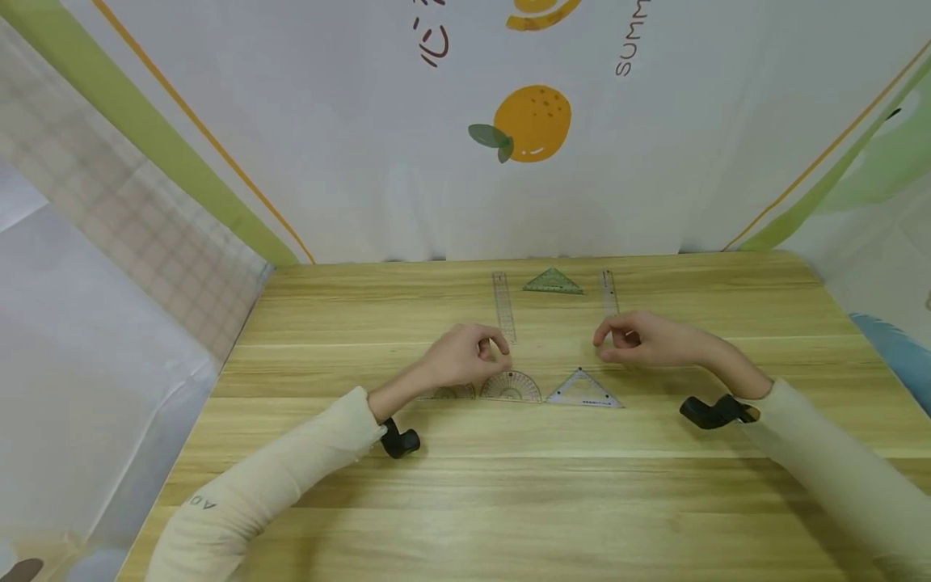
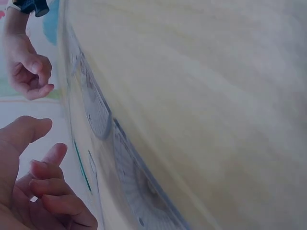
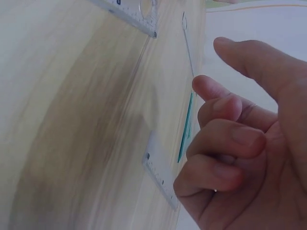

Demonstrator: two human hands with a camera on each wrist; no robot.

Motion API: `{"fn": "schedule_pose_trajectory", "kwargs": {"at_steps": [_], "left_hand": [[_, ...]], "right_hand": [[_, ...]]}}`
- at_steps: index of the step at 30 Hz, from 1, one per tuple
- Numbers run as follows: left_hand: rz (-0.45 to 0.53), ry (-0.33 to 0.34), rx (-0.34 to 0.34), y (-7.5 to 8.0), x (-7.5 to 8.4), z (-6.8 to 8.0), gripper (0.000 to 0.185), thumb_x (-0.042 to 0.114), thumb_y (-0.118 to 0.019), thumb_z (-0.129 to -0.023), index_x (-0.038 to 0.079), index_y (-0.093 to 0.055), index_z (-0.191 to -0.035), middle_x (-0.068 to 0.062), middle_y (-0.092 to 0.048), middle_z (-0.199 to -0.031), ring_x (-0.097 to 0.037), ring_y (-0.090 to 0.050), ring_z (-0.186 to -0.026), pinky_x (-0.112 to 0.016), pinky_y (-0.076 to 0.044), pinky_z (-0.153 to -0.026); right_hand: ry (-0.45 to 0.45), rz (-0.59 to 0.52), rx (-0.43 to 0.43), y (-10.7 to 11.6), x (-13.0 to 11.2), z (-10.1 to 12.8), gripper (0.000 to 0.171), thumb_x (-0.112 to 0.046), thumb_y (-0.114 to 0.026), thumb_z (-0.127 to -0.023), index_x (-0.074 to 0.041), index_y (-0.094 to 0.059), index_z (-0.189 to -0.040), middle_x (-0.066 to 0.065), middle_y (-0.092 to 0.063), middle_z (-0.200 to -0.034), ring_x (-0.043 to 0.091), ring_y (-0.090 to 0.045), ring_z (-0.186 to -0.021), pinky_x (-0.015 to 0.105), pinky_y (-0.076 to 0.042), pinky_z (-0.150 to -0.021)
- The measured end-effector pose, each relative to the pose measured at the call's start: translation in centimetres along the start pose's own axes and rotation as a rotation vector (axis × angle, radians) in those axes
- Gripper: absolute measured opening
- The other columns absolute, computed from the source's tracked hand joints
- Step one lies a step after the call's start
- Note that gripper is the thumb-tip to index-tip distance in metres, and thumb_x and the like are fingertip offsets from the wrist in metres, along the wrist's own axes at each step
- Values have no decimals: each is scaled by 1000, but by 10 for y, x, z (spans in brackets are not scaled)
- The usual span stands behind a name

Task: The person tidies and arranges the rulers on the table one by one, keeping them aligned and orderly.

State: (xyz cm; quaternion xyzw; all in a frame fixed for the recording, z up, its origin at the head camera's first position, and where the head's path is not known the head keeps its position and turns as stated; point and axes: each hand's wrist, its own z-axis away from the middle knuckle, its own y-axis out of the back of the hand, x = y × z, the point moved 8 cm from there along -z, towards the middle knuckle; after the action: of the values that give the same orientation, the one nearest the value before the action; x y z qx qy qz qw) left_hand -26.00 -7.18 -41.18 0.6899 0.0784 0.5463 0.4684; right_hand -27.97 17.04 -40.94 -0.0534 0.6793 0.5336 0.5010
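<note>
My left hand (image 1: 465, 356) hovers over the table with fingers loosely bent and a gap between thumb and fingertip, holding nothing. Below it lie two clear protractors, one (image 1: 511, 390) in full view and another (image 1: 447, 394) partly hidden by the hand. A clear ruler (image 1: 503, 307) lies just beyond its fingertips. My right hand (image 1: 647, 339), likewise bent and holding nothing, is raised near a second clear ruler (image 1: 608, 291), covering its near end. Between the rulers' far ends sits a green set square (image 1: 553, 287). A clear set square (image 1: 582, 402) lies right of the protractors.
The wood-grain table (image 1: 509, 501) meets a white printed curtain (image 1: 349, 162) at its far edge. Each wrist carries a black camera mount, the left one (image 1: 400, 440) and the right one (image 1: 709, 412) both low over the tabletop.
</note>
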Motion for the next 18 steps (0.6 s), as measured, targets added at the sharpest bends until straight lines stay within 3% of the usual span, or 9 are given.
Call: {"fn": "schedule_pose_trajectory", "kwargs": {"at_steps": [8,18], "left_hand": [[77,-20,39,10,-8,3,24,18,-76,-93,4,-72,-112,2,-53,-66,-9,-43,-55,-27,-40,-59],[153,-71,58,18,-18,-1,25,14,-77,-93,2,-71,-114,0,-53,-70,-9,-40,-54,-25,-37,-53]], "right_hand": [[1,2,8,0,0,-9,27,-20,-68,-101,-2,-64,-120,-5,-47,-69,7,-38,-58,27,-38,-59],[67,-20,38,4,0,-16,30,-15,-71,-99,-2,-64,-126,-3,-49,-72,10,-40,-60,27,-37,-56]]}}
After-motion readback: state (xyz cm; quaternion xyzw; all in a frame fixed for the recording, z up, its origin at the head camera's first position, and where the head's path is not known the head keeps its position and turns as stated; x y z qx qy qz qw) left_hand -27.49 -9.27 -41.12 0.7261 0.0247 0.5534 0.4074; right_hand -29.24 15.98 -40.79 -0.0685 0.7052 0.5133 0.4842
